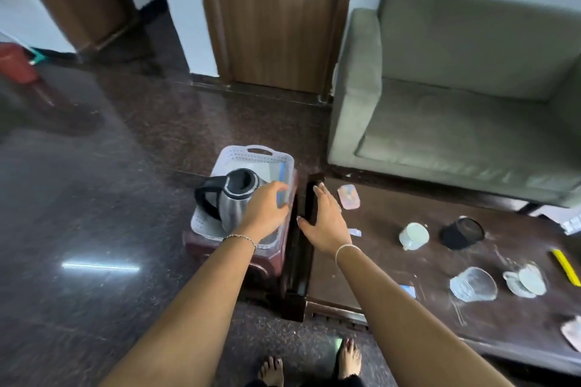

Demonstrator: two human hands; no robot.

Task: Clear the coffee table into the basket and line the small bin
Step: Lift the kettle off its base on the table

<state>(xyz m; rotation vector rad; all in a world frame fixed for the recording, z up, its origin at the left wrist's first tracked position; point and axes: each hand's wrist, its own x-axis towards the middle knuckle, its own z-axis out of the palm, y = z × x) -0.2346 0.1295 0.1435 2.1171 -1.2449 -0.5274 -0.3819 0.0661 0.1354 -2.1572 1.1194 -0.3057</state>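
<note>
A white perforated basket stands on a maroon stool left of the dark coffee table. A steel kettle with a black handle and lid sits inside it. My left hand curls against the kettle's right side, and a thin blue object runs past its blurred fingers. My right hand hovers open, fingers spread, over the table's left edge. On the table lie a pink card, a tipped white cup, a black round container, a tipped glass, a cup with saucer and a yellow stick.
A green sofa stands behind the table. A wooden door is straight ahead and a red object sits on the dark polished floor at the far left. Small paper scraps lie on the table. My bare feet show at the bottom.
</note>
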